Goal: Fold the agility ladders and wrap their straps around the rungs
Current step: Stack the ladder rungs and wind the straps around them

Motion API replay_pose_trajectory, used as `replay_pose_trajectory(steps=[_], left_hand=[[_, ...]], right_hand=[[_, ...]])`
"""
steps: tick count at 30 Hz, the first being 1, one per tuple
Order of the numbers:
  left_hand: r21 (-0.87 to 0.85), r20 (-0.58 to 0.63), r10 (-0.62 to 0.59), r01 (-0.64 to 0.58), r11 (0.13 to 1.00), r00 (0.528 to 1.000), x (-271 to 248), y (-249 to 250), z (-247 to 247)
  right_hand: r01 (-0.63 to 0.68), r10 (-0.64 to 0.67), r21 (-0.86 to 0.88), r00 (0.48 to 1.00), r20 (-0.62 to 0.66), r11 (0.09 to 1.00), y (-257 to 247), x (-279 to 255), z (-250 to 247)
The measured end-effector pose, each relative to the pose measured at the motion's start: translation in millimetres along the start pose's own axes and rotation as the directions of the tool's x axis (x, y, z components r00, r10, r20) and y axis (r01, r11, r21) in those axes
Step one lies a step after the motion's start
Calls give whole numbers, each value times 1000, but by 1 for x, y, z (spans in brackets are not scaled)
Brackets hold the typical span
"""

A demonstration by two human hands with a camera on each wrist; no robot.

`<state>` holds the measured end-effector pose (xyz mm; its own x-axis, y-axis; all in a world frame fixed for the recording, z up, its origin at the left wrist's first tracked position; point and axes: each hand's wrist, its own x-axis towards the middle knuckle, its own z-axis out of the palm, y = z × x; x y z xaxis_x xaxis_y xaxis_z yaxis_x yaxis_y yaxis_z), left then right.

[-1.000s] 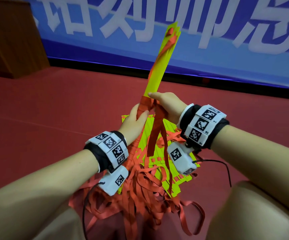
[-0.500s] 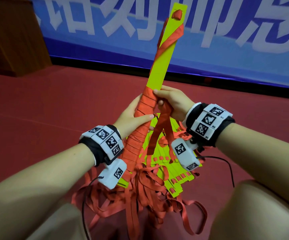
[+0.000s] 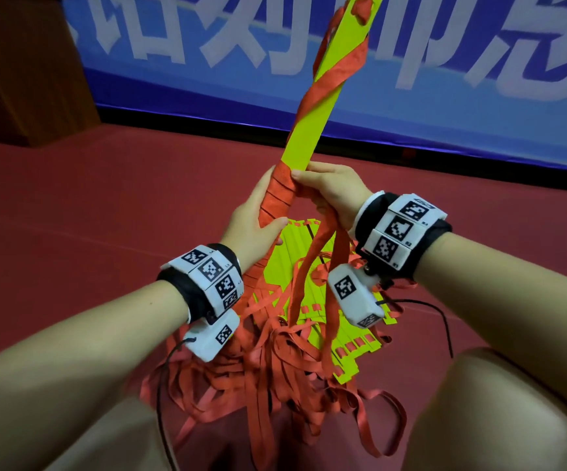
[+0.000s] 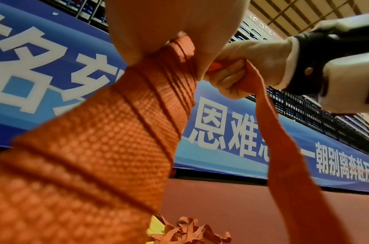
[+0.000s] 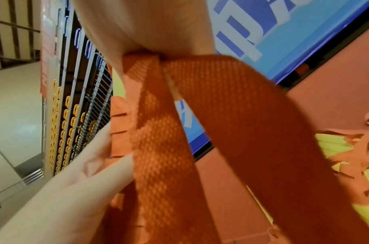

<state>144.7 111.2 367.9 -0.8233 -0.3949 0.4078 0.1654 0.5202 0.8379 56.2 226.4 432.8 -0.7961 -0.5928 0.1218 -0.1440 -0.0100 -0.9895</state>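
Note:
A bundle of yellow-green rungs (image 3: pixel 309 130) stands tilted up in front of me, its lower half wound tight in orange strap (image 3: pixel 277 195). My left hand (image 3: pixel 251 222) grips the wrapped part from the left, thumb across it; the wrist view shows the wound strap (image 4: pixel 125 132) up close. My right hand (image 3: pixel 326 192) pinches the loose orange strap (image 3: pixel 312 260) at the top of the winding; two lengths of strap (image 5: pixel 221 132) hang from it. One loose turn of strap (image 3: pixel 333 79) spirals up the bare upper part of the rungs.
On the red floor (image 3: pixel 105 198) under my hands lies a pile of more yellow-green rungs (image 3: pixel 295 253) tangled with orange straps (image 3: pixel 275 385). A blue banner (image 3: pixel 445 79) runs along the back; a brown wooden box (image 3: pixel 20 69) stands at the far left. My knees frame the bottom.
The bundle has been raised and stands steeper, its tip near the top edge of the view. Both hands have risen with it, and the winding has climbed a little.

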Motion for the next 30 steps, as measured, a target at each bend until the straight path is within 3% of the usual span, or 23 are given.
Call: replay_pose_trajectory(steps=[3,5,8,10,13,15,18,30], left_hand=[[141,-35,16,-11,990,999,1,-3,1],[250,-26,21,-14,968,999,1,-6,3],[429,-40,-33,47,902,999,-1,-8,5],[457,-66,-75,97,884,995,-1,-8,7],[371,-96,-148,174,912,984,4,-14,7],[312,-84,-184,202,928,979,6,-17,8],[279,7,-160,152,948,987,0,-17,12],[304,103,-98,62,951,990,-7,-12,22]], right_hand=[[53,-51,32,996,-69,998,-3,-6,1],[43,-48,-52,994,-102,998,1,-3,-1],[-64,39,-278,995,-95,958,12,10,-4],[-148,134,-330,989,-66,932,18,17,-8],[-225,223,-190,974,-32,956,19,20,-11],[-284,277,-71,956,-97,956,20,21,-9],[-334,341,72,923,-180,940,22,21,-7],[-278,304,174,941,-148,945,35,19,-9]])
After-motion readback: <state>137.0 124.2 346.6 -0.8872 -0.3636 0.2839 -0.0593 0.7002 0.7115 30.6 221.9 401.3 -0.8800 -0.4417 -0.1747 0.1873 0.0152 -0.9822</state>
